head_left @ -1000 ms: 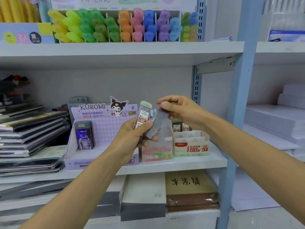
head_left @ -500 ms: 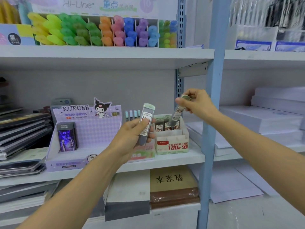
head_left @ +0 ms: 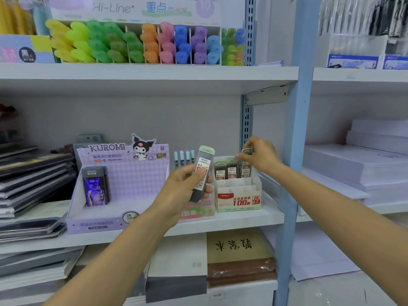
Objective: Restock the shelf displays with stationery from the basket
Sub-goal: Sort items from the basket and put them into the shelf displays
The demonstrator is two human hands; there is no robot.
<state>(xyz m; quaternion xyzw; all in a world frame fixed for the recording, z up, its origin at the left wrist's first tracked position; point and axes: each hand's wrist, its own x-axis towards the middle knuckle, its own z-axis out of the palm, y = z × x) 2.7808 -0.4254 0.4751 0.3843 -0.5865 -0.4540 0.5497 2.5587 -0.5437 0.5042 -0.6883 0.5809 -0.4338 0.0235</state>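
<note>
My left hand (head_left: 183,191) grips a pencil-lead case (head_left: 202,173) with a pale green cap, held upright in front of the middle shelf. My right hand (head_left: 259,156) pinches the green cap of a second lead case (head_left: 245,165), which stands in the back row of a white and green display box (head_left: 238,195) marked 2B 0.7. Two more lead cases (head_left: 225,168) stand in that back row to its left. The box's front rows hold nothing. No basket is in view.
A purple Kuromi display box (head_left: 114,191) with one dark case stands left of my left hand. Coloured highlighters (head_left: 143,43) fill the upper shelf. Notebooks (head_left: 31,184) are stacked at left, paper reams (head_left: 357,164) at right. A blue upright (head_left: 295,138) divides the shelves.
My right hand carried its lead case away from the left hand, to the right and down, into the back row of the white and green box. The left hand kept its case.
</note>
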